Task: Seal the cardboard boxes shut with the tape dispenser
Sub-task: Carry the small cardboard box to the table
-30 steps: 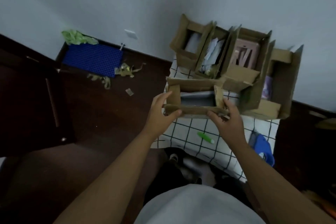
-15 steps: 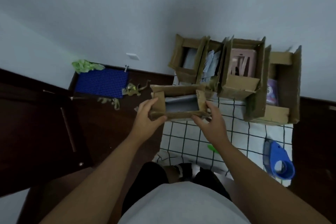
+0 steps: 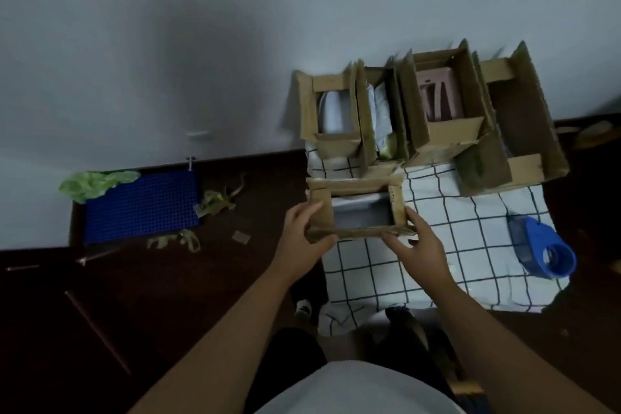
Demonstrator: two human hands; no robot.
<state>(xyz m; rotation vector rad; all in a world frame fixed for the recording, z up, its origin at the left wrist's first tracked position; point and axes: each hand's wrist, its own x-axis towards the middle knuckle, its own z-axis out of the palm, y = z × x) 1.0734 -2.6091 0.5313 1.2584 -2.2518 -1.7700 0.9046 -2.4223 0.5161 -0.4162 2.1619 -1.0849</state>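
Dark wood floor (image 3: 168,312) under a pale wall; a checked cloth (image 3: 437,265) is spread against the wall on the right side of the head view.

Head view: four open cardboard boxes (image 3: 443,118) stand in a row at the far edge of the cloth, flaps up, contents showing. A fifth, small box (image 3: 356,208) sits at the cloth's near-left corner, just in front of that row. Flaps open, grey item inside.

Left hand (image 3: 302,245) grips the box's left end, thumb curled over the near flap. Right hand (image 3: 416,249) pinches the near flap at its right end. Both hands are closed on the cardboard, nothing else in them.

Key relation: the box's long axis runs left-right, so the centre seam should run the same way once the near and far flaps fold in. The blue tape dispenser (image 3: 541,245) lies on the cloth well to the right of the box, untouched. Right hand is clearly nearer to it; left is better placed to hold the flaps down.

Judgement: still at the flap-closing step, no tape on this box.

Off-cloth: blue mesh mat (image 3: 141,208), green bag (image 3: 94,181), tape scraps (image 3: 215,202).
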